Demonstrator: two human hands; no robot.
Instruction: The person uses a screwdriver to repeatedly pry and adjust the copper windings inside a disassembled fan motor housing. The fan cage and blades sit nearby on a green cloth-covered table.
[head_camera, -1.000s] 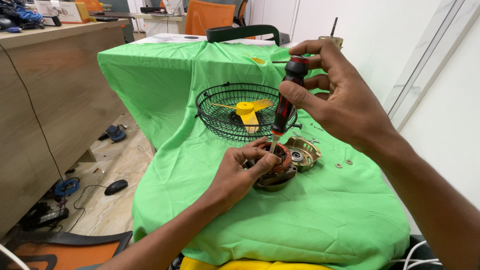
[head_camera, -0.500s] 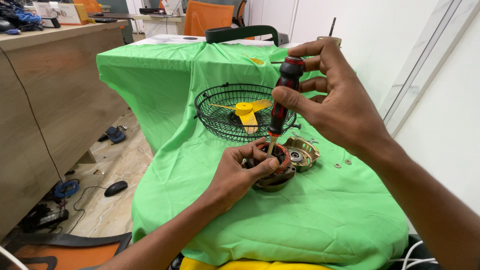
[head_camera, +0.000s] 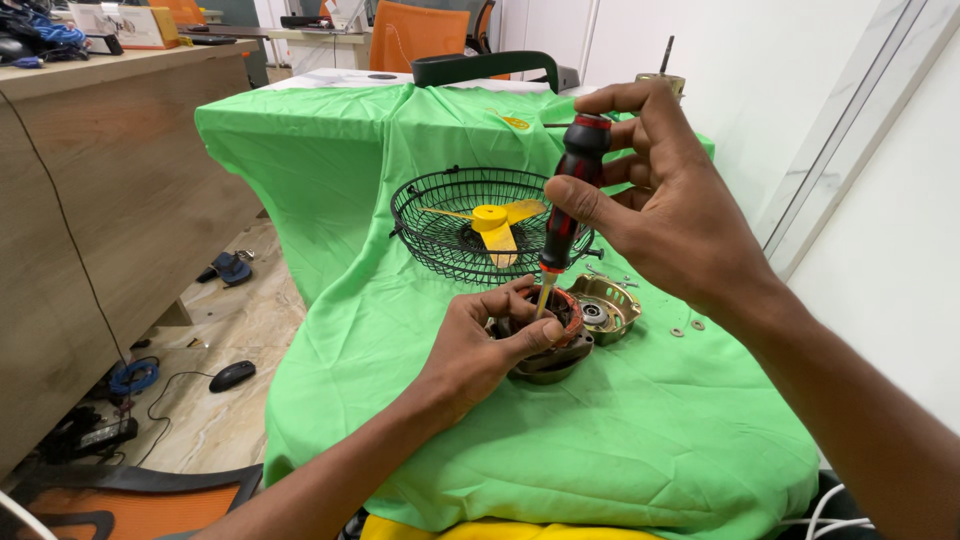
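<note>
Green cloth covers the desk in front of you, with a white wall to your right and a wooden counter across the tiled floor on your left.

Your left hand is closed around the fan motor, thumb and fingers clamped on its rim, holding it steady on the cloth. You can see reddish copper winding inside the motor's dark housing.

Your right hand is above and slightly beyond the left one, closed on the black-and-red handle of a screwdriver. The tool stands nearly upright, its shaft pointing down into the top of the motor, just beside your left thumb. Whether the tip sits in a screw head you cannot tell from here.

Just to the right of your left hand, touching or nearly touching the motor, lies a brass-coloured motor end cover, open side up. Further right of it, below your right wrist, a few small washers rest on the cloth.

Beyond both hands lies a black wire fan guard, with a yellow fan blade lying inside it. Past your right hand, at the far edge of the desk, a black curved handle shows.

On the floor to your left lie a black computer mouse and some cables.
</note>
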